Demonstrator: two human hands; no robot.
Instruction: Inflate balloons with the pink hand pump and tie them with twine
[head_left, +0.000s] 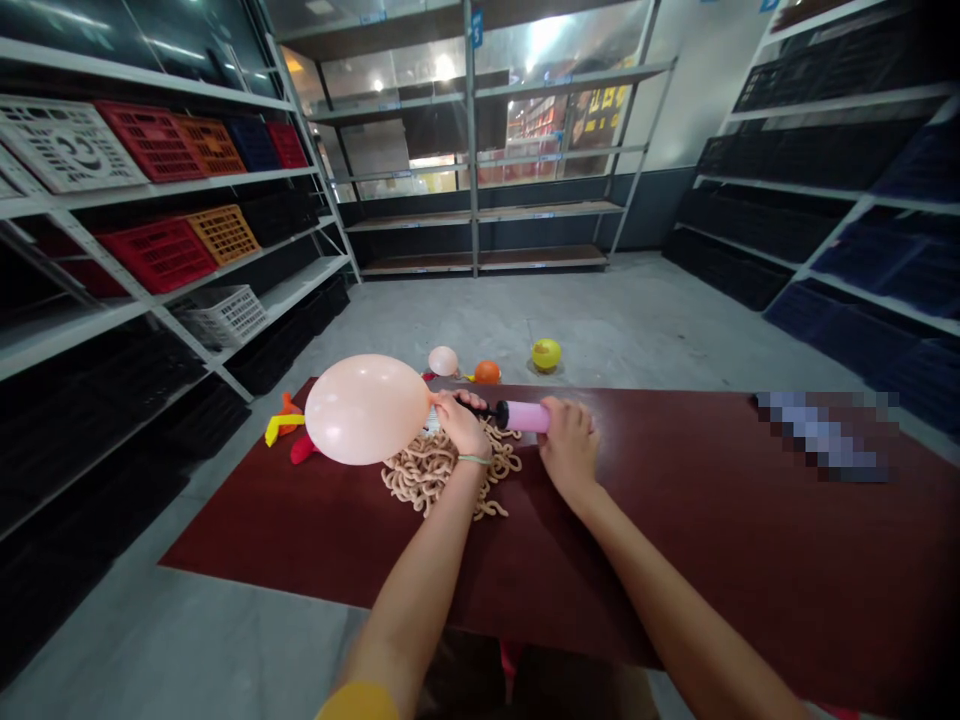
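Note:
A large peach balloon (366,410), blown up round, points its neck at my left hand (463,424). The fingers of that hand are closed around the neck and the black nozzle end of a balloon pump (525,416). My right hand (570,444) is wrapped around the far right end of the pump's pink barrel. Below my left hand lies a heap of beige, curly, rope-like pieces (424,472) on the dark red table (315,545). Limp balloons, one yellow (281,428) and one red (303,449), rest left of the big balloon.
On the floor beyond the table are a small peach balloon (443,361), an orange balloon (487,372) and a yellow balloon (546,354). A blurred-out item (821,437) lies at the table's right. Shelves with crates (157,247) stand left; more racks stand behind and right.

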